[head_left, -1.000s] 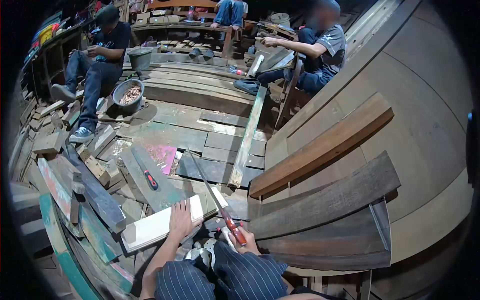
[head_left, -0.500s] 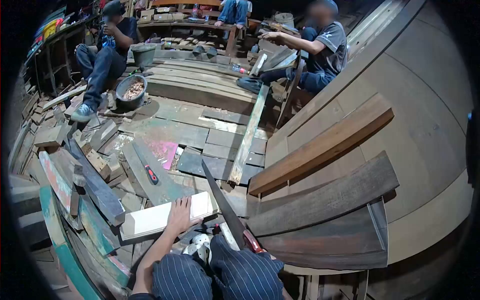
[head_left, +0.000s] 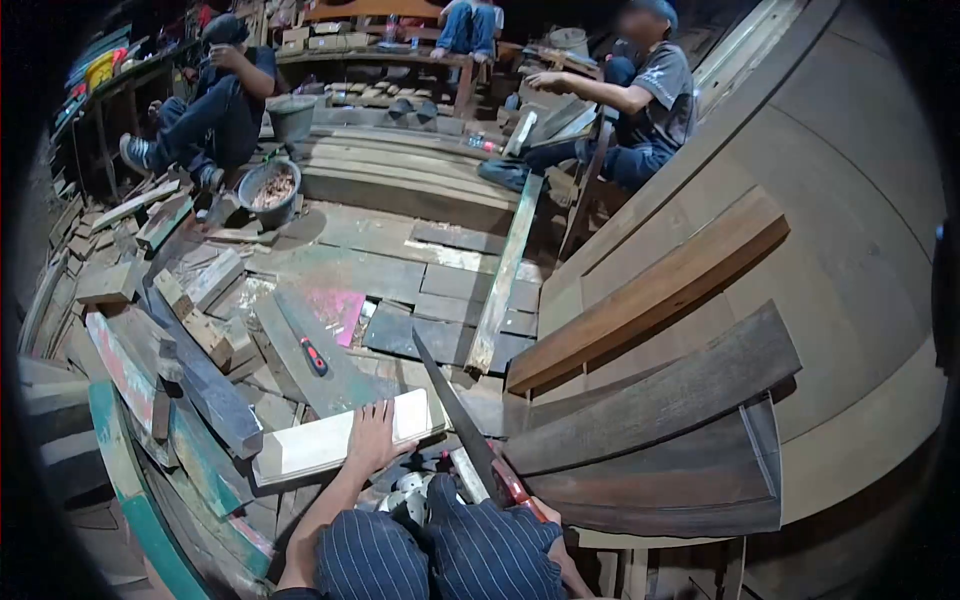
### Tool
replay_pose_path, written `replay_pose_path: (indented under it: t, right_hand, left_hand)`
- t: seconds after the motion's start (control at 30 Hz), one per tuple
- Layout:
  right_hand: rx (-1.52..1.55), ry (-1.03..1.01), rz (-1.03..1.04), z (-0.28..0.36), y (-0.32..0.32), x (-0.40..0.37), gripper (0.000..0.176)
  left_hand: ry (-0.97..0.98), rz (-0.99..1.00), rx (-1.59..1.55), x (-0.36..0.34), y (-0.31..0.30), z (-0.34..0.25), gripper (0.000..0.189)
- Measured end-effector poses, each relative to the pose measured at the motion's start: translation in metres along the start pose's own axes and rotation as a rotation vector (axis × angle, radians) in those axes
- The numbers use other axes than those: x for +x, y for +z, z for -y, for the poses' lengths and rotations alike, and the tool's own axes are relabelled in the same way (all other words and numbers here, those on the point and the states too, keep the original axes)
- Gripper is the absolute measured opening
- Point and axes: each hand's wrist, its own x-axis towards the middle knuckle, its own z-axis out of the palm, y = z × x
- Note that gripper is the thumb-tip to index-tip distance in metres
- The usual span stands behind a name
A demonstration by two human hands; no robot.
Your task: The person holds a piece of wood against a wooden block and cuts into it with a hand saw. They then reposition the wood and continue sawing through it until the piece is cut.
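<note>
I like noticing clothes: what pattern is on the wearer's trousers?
Thin pale stripes on dark blue trousers, best seen in the head view.

Pale bucket of wood chips [head_left: 270, 192], seated co-workers [head_left: 652, 108], pink sheet [head_left: 350, 316]

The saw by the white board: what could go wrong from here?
The saw slants close to the striped right trouser knee, so a careless stroke might catch it. The left hand lies flat on the white board with no clamp in sight; the board could slide or rock. If the right hand swings the blade left, it may reach those fingers.
</note>
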Motion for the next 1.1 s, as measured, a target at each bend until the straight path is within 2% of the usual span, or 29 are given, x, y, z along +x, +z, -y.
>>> replay_pose_path:
  t: [0.1, 0.2, 0.23, 0.37, 0.47, 0.5, 0.53, 0.57, 0.67, 0.8, 0.83, 0.9, 0.93, 0.97, 1.07, 1.1]
  right_hand:
    - [0.124, 0.001, 0.012, 0.006, 0.011, 0.011, 0.018]
    - [0.257, 0.146, 0.026, 0.022, 0.008, 0.018, 0.016]
    - [0.19, 0.207, 0.006, 0.021, 0.0, 0.022, 0.015]
    - [0.157, 0.193, -0.033, 0.04, 0.008, 0.028, 0.014]
    - [0.25, 0.039, 0.087, 0.017, 0.002, 0.032, 0.012]
    - [0.141, 0.045, 0.072, 0.026, 0.001, 0.03, 0.01]
    - [0.272, 0.146, 0.054, 0.025, 0.0, 0.033, 0.01]
    - [0.222, 0.153, 0.098, 0.025, -0.003, 0.035, 0.012]
    - [0.145, 0.183, 0.194, 0.033, -0.008, 0.037, 0.023]
    - [0.07, 0.18, 0.355, 0.072, -0.006, 0.045, 0.043]
    - [0.029, 0.145, 0.442, 0.083, -0.009, 0.049, 0.053]
    - [0.004, 0.143, 0.514, 0.094, -0.003, 0.053, 0.054]
    - [-0.01, 0.135, 0.551, 0.098, 0.0, 0.059, 0.054]
    - [0.002, 0.032, 0.65, 0.092, 0.003, 0.065, 0.053]
    - [-0.185, -0.038, 0.692, 0.118, 0.018, 0.069, 0.051]
    - [-0.198, -0.084, 0.697, 0.111, 0.02, 0.074, 0.05]
  left_hand:
    - [-0.006, 0.03, -0.021, 0.001, 0.003, 0.0, 0.107]
    - [0.004, 0.018, -0.023, -0.002, -0.002, -0.001, 0.107]
    - [0.011, -0.002, -0.013, -0.002, -0.001, -0.002, 0.107]
    - [0.028, -0.029, -0.006, 0.001, 0.004, 0.002, 0.107]
    - [0.046, -0.044, -0.041, -0.008, 0.001, 0.001, 0.106]
    - [0.055, -0.072, -0.064, -0.008, 0.005, 0.003, 0.106]
    - [0.061, -0.108, -0.09, -0.004, 0.003, 0.004, 0.105]
    - [0.046, -0.061, -0.103, -0.004, 0.0, 0.003, 0.105]
    - [0.06, -0.146, -0.094, -0.004, 0.011, 0.005, 0.106]
    - [0.005, -0.002, -0.315, -0.001, 0.016, 0.015, 0.107]
    - [0.002, -0.05, -0.258, -0.004, 0.017, 0.014, 0.098]
    - [0.082, -0.184, -0.249, -0.002, 0.012, 0.008, 0.09]
    - [0.124, -0.256, -0.242, 0.002, -0.014, 0.0, 0.086]
    - [0.207, -0.374, -0.297, 0.003, -0.039, -0.01, 0.074]
    - [0.441, -0.079, -0.931, 0.022, -0.118, -0.04, 0.065]
    - [0.486, 0.189, -1.106, 0.024, -0.15, -0.054, 0.063]
